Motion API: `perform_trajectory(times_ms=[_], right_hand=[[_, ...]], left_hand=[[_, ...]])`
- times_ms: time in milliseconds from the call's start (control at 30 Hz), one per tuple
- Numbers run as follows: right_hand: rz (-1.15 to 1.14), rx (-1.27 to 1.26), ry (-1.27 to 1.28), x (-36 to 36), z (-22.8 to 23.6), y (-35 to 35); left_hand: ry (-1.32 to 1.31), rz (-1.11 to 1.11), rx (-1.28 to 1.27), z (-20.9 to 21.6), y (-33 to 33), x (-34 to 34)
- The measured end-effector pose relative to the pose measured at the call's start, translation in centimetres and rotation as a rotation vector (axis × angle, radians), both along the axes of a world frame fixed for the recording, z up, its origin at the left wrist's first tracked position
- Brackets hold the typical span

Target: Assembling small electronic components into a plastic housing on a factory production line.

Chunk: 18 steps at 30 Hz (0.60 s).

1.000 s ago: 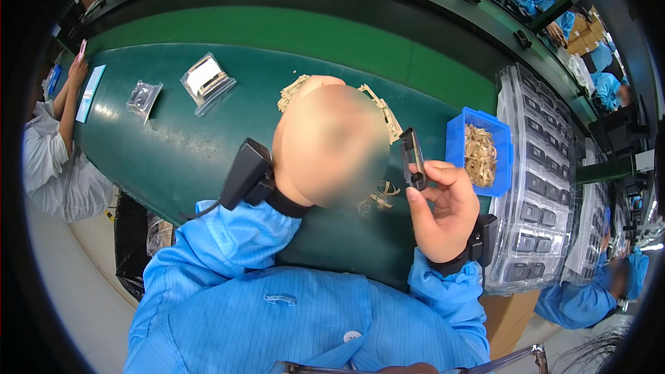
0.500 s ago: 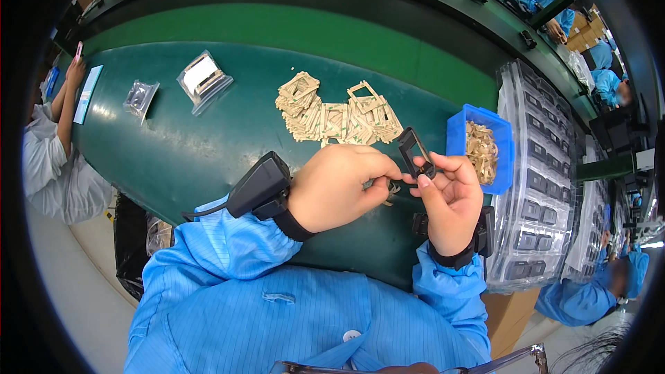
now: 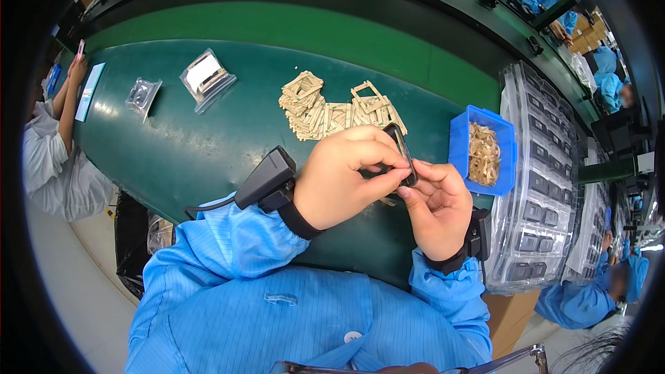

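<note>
A black rectangular frame [image 3: 400,144] stands tilted above the bench, held between the thumb and fingers of my right hand [image 3: 443,211] at its lower end. My left hand [image 3: 346,179] is closed, thumb and forefinger pinched together against the frame's lower part. Whatever that pinch holds is hidden. Behind my hands lies a spread heap of beige, frame-shaped adhesive pieces [image 3: 303,107] with small green marks. A small pale scrap [image 3: 386,201] shows on the bench below my fingers.
Right of my hands sits a blue bin [image 3: 514,156] holding tan scraps. Beyond it are stacked clear trays [image 3: 516,235] of black parts. Bagged items [image 3: 206,79] and a smaller bag [image 3: 143,99] lie left on the green bench. A person's arm [image 3: 67,104] reaches in at far left.
My left hand has moved right and up, its fingertips now touching the black frame. The frame has turned more edge-on and shifted slightly left with my right hand.
</note>
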State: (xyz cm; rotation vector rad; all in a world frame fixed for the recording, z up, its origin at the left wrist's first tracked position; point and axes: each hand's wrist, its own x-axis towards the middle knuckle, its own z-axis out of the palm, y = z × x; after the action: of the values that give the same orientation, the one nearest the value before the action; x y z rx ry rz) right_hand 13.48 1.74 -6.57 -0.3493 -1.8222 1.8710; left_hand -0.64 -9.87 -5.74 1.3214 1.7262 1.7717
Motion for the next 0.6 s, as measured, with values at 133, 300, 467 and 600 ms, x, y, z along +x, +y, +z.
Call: perform_trajectory(times_ms=[133,300,467,600], right_hand=[[0.018,-0.059,0.1,0.01,-0.05,-0.24],[0.061,-0.012,0.165,0.06,-0.43,-0.05],[0.075,0.008,0.186,0.01,-0.78,-0.04],[0.095,0.054,0.194,-0.06,-1.02,-0.01]], left_hand=[[-0.247,-0.041,0.002,0.16,0.03,0.2],[-0.37,-0.092,0.008,0.5,-0.06,0.08],[-0.356,-0.07,-0.013,0.34,-0.1,-0.04],[-0.36,-0.047,0.008,0.27,-0.14,0.07]])
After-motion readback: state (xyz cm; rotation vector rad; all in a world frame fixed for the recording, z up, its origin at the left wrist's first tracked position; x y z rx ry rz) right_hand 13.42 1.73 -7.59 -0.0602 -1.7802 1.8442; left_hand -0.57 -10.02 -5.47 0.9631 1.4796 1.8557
